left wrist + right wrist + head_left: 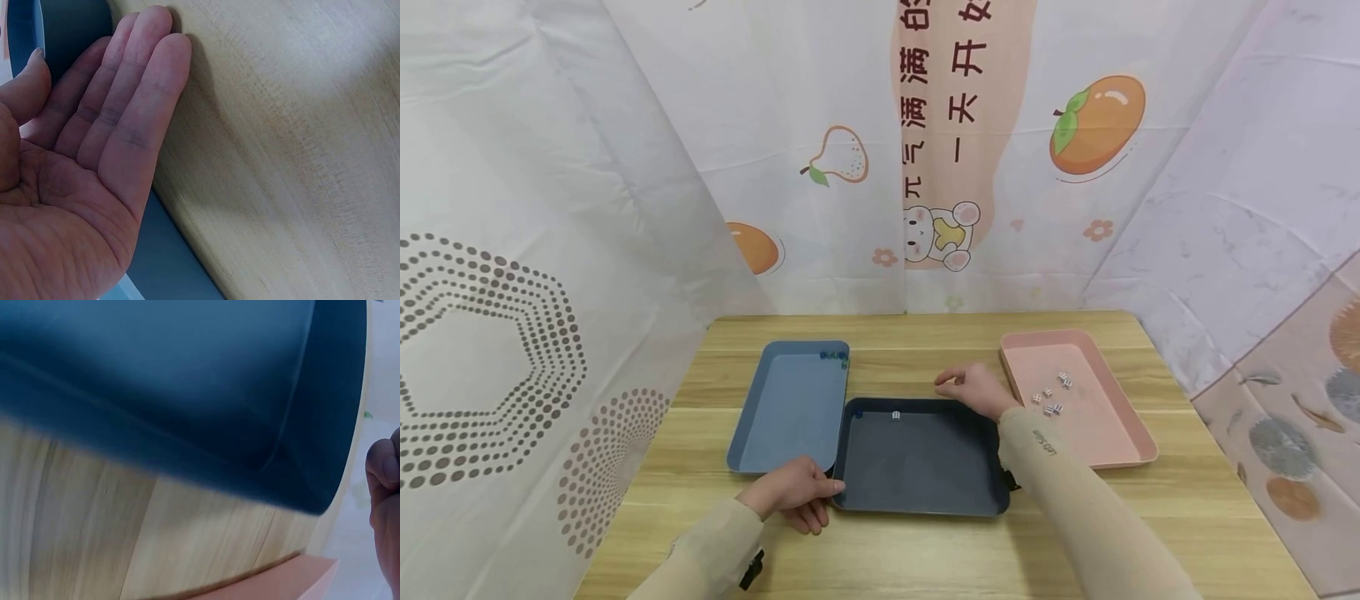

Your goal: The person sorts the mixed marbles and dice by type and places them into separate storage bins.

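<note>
A dark tray (925, 467) lies at the middle of the table, with a white die (896, 415) and a dark blue bead-like piece (858, 413) near its far edge. My left hand (797, 492) grips its near-left corner; the thumb (37, 81) is over the rim and the fingers (134, 119) lie along the outer wall. Above the tray's far-right corner hovers my right hand (977, 388), its fingers loosely bent. Nothing shows between thumb and forefinger. In the right wrist view only part of that hand (386, 481) appears, at the right edge.
On the left stands a blue tray (782, 417) with several small blue and green pieces (835, 356) in its far-right corner. A pink tray (1112, 433) with several white dice (1052, 408) stands on the right. A printed curtain (850, 275) hangs behind the wooden table (917, 558).
</note>
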A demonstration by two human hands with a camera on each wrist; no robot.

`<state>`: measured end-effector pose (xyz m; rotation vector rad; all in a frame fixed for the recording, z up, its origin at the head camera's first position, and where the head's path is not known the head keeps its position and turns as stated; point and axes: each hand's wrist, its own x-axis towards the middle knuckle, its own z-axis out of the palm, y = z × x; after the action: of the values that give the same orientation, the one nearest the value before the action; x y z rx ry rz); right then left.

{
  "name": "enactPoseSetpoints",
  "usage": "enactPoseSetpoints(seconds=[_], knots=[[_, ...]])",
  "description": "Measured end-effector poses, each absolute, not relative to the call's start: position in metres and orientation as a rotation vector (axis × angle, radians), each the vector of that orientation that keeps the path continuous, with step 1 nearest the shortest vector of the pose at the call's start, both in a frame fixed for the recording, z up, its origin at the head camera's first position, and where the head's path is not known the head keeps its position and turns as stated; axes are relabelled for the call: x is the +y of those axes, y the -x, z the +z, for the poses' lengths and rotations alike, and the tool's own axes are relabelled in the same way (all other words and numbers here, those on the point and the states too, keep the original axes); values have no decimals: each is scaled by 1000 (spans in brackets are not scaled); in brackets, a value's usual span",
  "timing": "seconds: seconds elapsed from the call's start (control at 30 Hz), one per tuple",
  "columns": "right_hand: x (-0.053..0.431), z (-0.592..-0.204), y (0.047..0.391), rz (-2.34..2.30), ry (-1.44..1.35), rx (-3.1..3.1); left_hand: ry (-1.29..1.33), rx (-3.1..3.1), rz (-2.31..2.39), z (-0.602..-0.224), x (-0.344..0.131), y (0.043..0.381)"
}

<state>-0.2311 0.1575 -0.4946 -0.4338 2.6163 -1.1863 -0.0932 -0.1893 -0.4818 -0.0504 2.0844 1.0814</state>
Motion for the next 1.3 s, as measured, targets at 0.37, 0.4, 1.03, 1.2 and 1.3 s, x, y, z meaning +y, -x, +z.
enactPoseSetpoints(seconds=[0.37, 0.4, 1.03, 1.2, 1.3], knots=[[144, -494, 226, -1209, 443, 2591, 56, 2088, 1091, -482, -190, 92], [143, -495, 226, -1213, 437, 2586, 57, 2089, 1090, -482, -190, 91], [126, -507, 221, -1187, 512, 2615, 48, 2107, 1081, -484, -190, 90], [124, -511, 221, -1201, 541, 2608, 49, 2114, 1079, -483, -189, 90], [124, -512, 221, -1193, 540, 2600, 51, 2114, 1076, -483, -188, 91]])
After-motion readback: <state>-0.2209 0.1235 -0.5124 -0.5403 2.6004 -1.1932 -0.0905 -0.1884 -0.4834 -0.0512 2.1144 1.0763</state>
